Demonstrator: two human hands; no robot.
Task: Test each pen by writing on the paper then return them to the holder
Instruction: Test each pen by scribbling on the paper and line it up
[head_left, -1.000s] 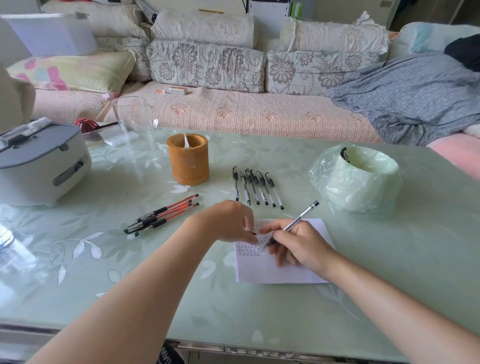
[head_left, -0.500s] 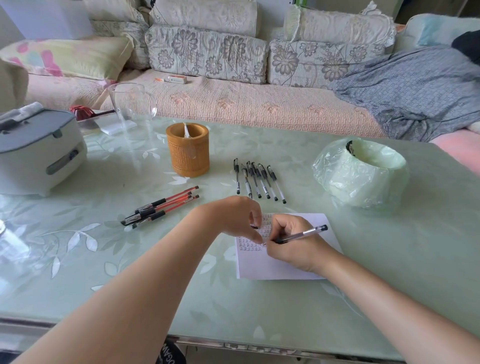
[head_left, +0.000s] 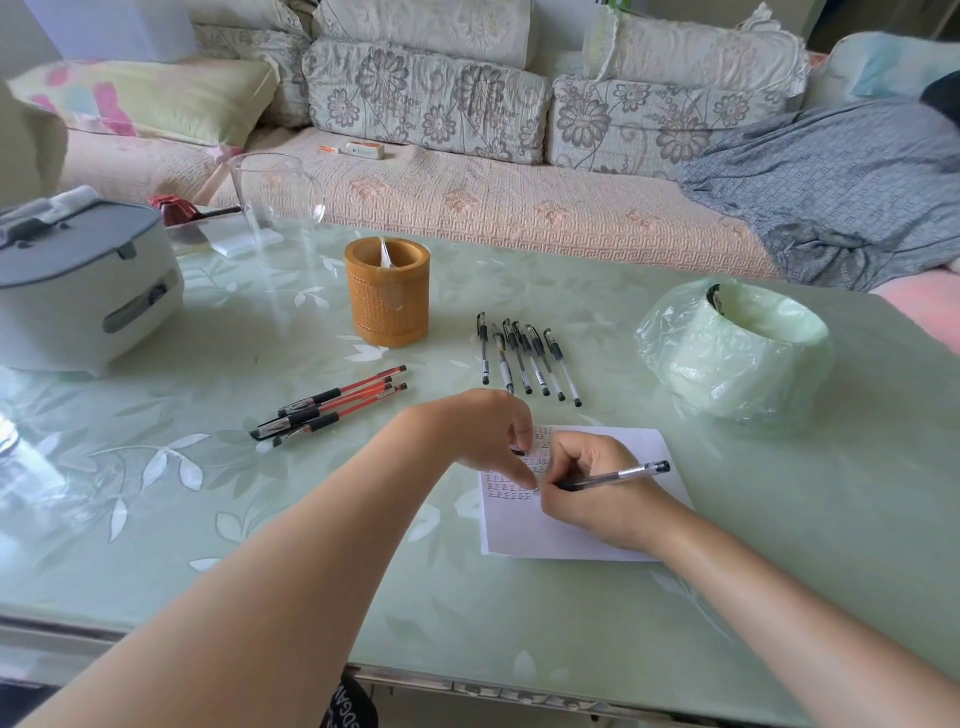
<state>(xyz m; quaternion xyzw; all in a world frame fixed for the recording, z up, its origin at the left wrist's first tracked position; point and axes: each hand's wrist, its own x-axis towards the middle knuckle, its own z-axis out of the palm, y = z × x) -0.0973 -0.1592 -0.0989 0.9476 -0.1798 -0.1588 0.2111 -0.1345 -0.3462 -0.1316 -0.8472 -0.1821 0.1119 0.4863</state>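
A white paper (head_left: 550, 535) with rows of written marks lies on the green table. My right hand (head_left: 597, 504) grips a clear black pen (head_left: 628, 473), its tip down on the paper and its barrel pointing right. My left hand (head_left: 478, 431) rests its fingertips on the paper's top left and pinches a small black pen cap (head_left: 518, 452). Several capped black pens (head_left: 524, 358) lie in a row beyond the paper. Several red pens (head_left: 332, 405) lie to the left. The round bamboo holder (head_left: 387, 306) stands behind them, with one pale item inside.
A grey-lidded white appliance (head_left: 78, 280) sits at the far left. Behind the holder stands a clear glass jug (head_left: 275, 197). A bin lined with a green bag (head_left: 737, 353) is at the right. A sofa (head_left: 493, 208) runs along the table's far edge.
My right hand turned the pen from steeply raised to nearly flat, pointing right, and settled its tip on the paper. My left hand stayed on the paper's corner.
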